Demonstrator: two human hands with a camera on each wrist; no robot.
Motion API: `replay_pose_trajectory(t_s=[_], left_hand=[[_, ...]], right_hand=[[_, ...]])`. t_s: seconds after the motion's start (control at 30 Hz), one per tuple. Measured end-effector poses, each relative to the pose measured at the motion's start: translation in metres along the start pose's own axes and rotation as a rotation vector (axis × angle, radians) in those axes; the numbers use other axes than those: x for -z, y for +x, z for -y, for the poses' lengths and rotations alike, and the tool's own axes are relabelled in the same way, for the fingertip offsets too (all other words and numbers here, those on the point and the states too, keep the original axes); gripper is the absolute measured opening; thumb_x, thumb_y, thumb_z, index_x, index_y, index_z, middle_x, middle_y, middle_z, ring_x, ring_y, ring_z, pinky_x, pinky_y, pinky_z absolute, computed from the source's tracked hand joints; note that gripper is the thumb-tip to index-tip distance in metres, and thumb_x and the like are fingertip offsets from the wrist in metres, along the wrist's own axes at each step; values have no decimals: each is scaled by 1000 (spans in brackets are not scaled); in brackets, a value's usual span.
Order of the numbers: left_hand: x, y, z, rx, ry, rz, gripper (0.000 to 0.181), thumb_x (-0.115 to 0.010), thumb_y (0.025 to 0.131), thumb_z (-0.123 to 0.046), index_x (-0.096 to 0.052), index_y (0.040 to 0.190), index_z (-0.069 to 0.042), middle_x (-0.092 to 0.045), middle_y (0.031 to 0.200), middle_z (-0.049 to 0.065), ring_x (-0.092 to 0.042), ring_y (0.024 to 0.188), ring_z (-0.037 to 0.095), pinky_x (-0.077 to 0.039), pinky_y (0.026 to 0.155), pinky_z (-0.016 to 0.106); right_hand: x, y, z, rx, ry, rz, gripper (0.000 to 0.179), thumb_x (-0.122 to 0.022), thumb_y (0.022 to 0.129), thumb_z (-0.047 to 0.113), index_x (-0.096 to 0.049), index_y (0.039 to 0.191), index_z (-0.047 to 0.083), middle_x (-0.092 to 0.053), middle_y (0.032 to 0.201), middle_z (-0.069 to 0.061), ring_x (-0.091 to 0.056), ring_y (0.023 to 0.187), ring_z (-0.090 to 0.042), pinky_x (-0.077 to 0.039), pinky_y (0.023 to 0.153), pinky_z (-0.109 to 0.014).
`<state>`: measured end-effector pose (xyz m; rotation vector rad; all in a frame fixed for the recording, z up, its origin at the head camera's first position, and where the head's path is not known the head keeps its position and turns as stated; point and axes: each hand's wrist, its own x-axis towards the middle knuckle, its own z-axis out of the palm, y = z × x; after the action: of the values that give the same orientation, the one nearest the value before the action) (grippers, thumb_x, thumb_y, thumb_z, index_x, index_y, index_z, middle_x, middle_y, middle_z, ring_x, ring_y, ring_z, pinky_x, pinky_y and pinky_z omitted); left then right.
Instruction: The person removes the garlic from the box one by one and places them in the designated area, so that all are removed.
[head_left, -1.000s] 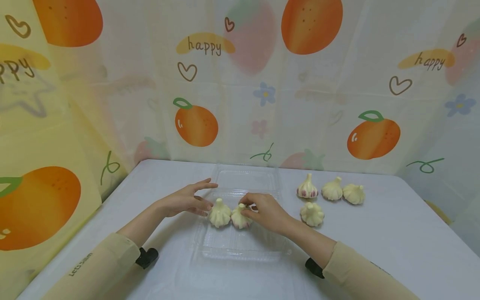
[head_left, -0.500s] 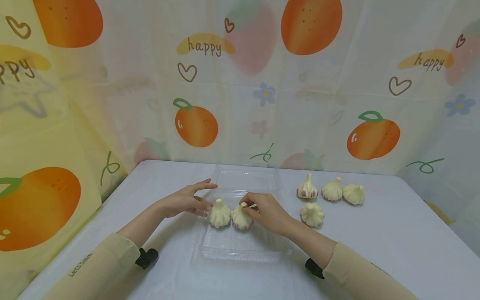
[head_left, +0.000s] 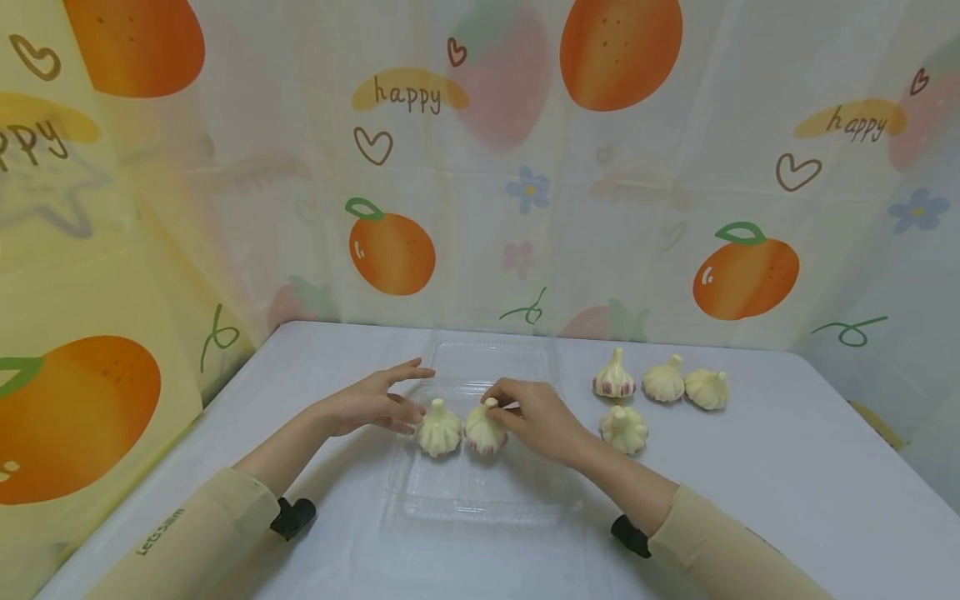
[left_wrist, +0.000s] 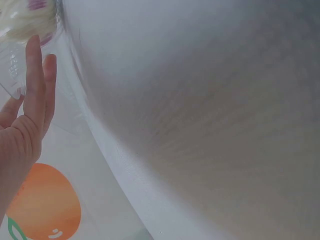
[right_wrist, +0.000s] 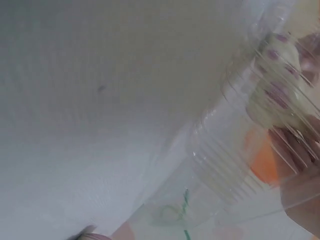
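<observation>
In the head view, two garlic bulbs sit side by side in a clear plastic clamshell box (head_left: 517, 496). My right hand (head_left: 546, 421) pinches the stem of the right garlic bulb (head_left: 486, 435), whose base shows purple streaks. Beside the paler left garlic bulb (head_left: 438, 433) is my left hand (head_left: 371, 403), fingers extended near the box's left side. The left wrist view shows those fingers (left_wrist: 36, 85) straight, close to the box wall; whether they touch the bulb is unclear. Through the clear plastic, the right wrist view shows a purple-marked bulb (right_wrist: 277, 90) and part of a hand.
Several more bulbs lie on the white table right of the box: a purple-marked garlic bulb (head_left: 615, 375), two pale ones behind, and a nearer garlic bulb (head_left: 624, 429). The box's open lid (head_left: 495, 360) lies toward the fruit-print curtain (head_left: 637, 208).
My right hand has shifted slightly up and right, and the bulb it pinches has moved a little right, away from the left bulb. The left hand stays in place.
</observation>
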<state>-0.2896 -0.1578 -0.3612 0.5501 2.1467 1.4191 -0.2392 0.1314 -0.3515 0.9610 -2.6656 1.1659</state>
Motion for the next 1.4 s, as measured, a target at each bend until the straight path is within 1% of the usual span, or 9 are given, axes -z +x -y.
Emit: replay_pose_trajectory(t_s=[0.17,0.33,0.53,0.73,0.87,0.97,1.07,1.23,1.4], left_hand=[[-1,-1,0,-1,-1,2,79,-71,89,-12,-28,156,-8,9,169,8,-63,116,19,-61,93,39],[0,-1,1,2,9,0,79,-71,89,-12,-28,155,-8,9,169,9,-63,117,20,-61,92,38],[0,0,2,-1,3,3,79,-71,89,-12,-28,155,-8,9,169,9,-64,115,19,-61,92,38],[0,0,2,-8,1,2,78,-70,90,-12,-28,155,-7,9,169,9,-64,113,18,-61,91,38],[0,0,1,-7,3,1,78,-70,90,-12,-28,155,-6,9,169,9,-64,113,18,-61,92,38],[0,0,1,-5,3,1,77,-70,90,-12,-28,155,-7,9,169,8,-64,113,18,-61,92,38],[0,-1,0,-8,0,4,77,-69,90,-11,-28,155,-7,9,169,9,-64,114,18,-61,93,38],[0,-1,0,-10,0,7,78,-70,90,-12,-28,155,-7,9,169,9,-64,114,18,-61,92,37],[-1,0,0,-10,-2,5,78,-70,90,-12,-28,155,-6,9,169,9,-64,113,18,-61,92,37]], right_hand=[[8,-1,2,-15,-12,-29,11,-64,95,10,-68,104,9,-75,108,-7,-71,104,-22,-61,84,-20],[17,-2,6,-38,2,-47,12,-65,95,12,-69,106,10,-74,108,-5,-71,105,-23,-61,84,-21],[27,-2,6,-39,-16,-89,14,-66,94,12,-69,107,10,-75,106,-5,-71,104,-22,-61,82,-21],[38,-3,6,-50,-44,-135,13,-67,93,14,-70,106,12,-75,103,-5,-73,99,-23,-63,82,-26],[46,-4,6,-55,-39,-150,13,-67,94,15,-70,106,13,-75,104,-4,-72,101,-22,-62,82,-26],[53,-5,5,-58,-37,-164,14,-67,94,16,-70,108,13,-75,104,-3,-71,102,-22,-62,83,-25],[61,-7,4,-78,-39,-179,15,-67,94,19,-70,108,13,-75,106,-2,-71,101,-20,-62,83,-24],[76,-10,1,-90,-17,-209,16,-67,94,20,-70,109,14,-75,107,-3,-70,101,-20,-62,83,-27],[91,-16,-3,-90,-29,-242,17,-66,95,22,-69,110,17,-75,105,-2,-70,100,-19,-62,85,-30]])
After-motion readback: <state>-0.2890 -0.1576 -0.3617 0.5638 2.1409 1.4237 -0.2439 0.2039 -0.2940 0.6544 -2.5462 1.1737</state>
